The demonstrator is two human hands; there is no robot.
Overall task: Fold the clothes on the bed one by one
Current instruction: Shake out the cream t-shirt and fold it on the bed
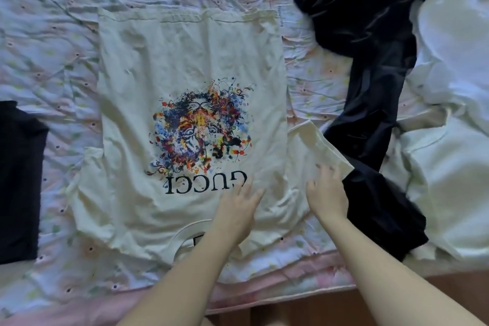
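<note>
Cream tiger-print T-shirt (185, 87) lies face-up on the bed (53, 34); left hand (238, 209) rests spread, right hand (328, 193) flat on its sleeve (315, 145). Smoothing step; next, likely fold that sleeve inward.

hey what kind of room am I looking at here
Most likely a bedroom: a cream T-shirt is spread on a bed with a wrinkled floral sheet, more clothes lie beside it, and wooden floor shows below.

Your forearms are bare — no sleeves, watch or bracelet show — and both hands (239, 209) go ungloved, without rings.
</note>
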